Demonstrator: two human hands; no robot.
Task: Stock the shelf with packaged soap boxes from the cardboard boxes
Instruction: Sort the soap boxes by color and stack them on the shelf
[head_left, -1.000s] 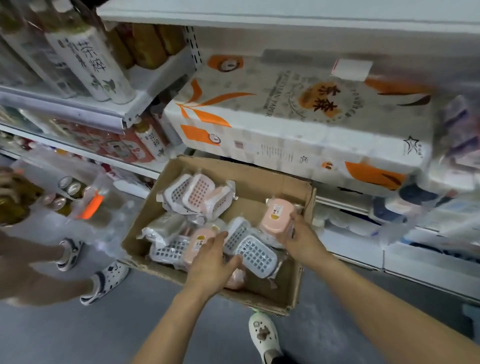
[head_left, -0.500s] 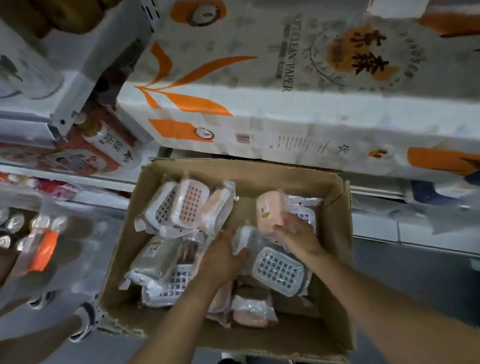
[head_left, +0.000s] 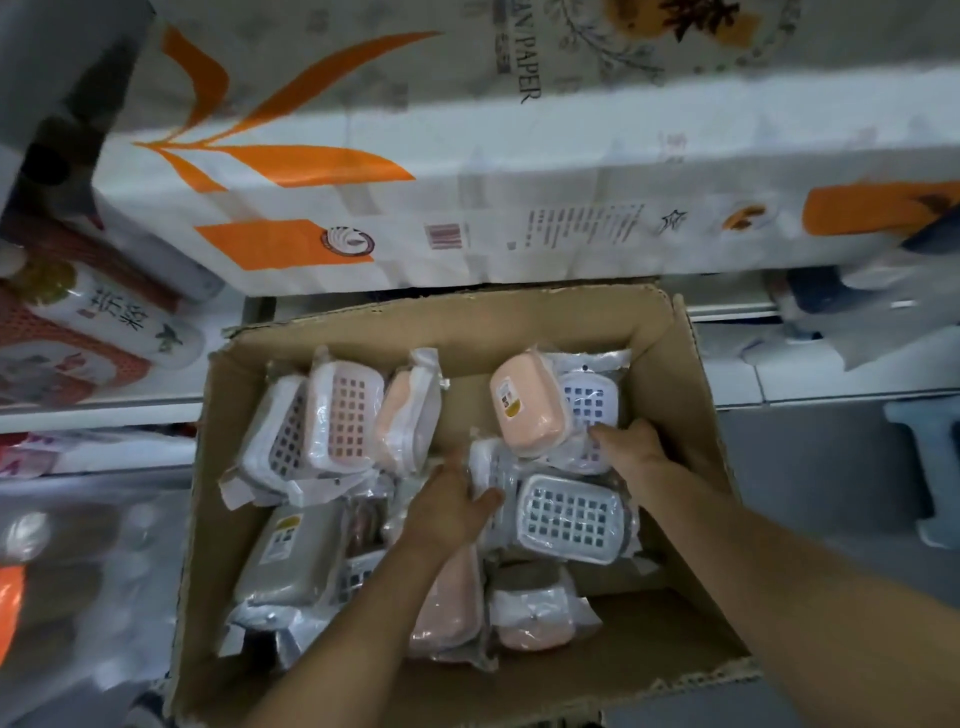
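An open cardboard box (head_left: 675, 374) sits in front of the shelf and holds several plastic-wrapped soap boxes in pink, white and grey. My left hand (head_left: 447, 509) is down in the middle of the box. Its fingers curl round a wrapped grey-white soap box (head_left: 491, 462), and its thumb lies beside a white lattice soap box (head_left: 569, 517). My right hand (head_left: 631, 449) grips the lower right edge of a tilted pink soap box (head_left: 527, 408), which leans on a wrapped white one (head_left: 595, 397) behind it.
A large white-and-orange pack of paper rolls (head_left: 467, 182) fills the shelf just above the box. Bottles and red packs (head_left: 104, 322) lie on the left shelf. A pale blue stool (head_left: 930, 467) stands on the floor at right. Blurred wrapped goods (head_left: 62, 561) are at lower left.
The view has dropped closer to the box. My left hand has reached deeper among the packs. My right hand has kept hold of the pink soap box at the box's far right.
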